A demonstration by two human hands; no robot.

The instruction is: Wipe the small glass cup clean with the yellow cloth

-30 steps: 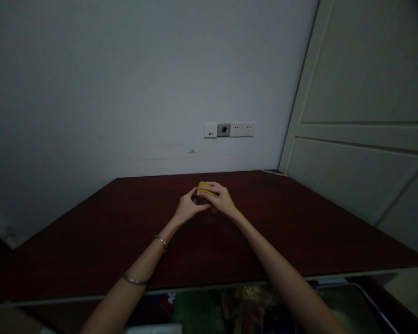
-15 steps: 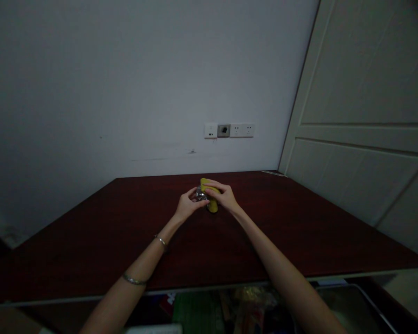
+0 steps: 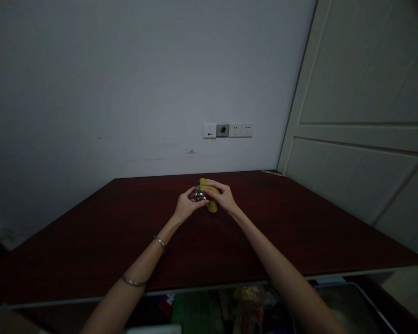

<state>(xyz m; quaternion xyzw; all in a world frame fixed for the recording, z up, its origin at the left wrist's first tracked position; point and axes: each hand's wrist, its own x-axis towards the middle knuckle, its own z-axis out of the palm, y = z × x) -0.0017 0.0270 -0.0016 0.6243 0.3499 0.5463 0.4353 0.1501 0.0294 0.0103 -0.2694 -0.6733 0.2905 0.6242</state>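
Note:
My left hand is closed around a small shiny, rounded object that looks like clear glass or polished metal; its exact kind cannot be made out. In my right hand is a yellow cloth, pinched between thumb and fingers. The cloth presses against the right side of the shiny object, and its lower end hangs down close to the tabletop. Both hands meet over the middle of the dark red table. The fingers hide part of the object and the cloth.
A wall with a row of sockets stands behind the table. To the right is a pale panelled door. Below the table's front edge, an open space holds a green item, a tray and several packages.
Both hands keep their hold with almost no movement; the cloth stays against the shiny object. The whole view has shifted very slightly.

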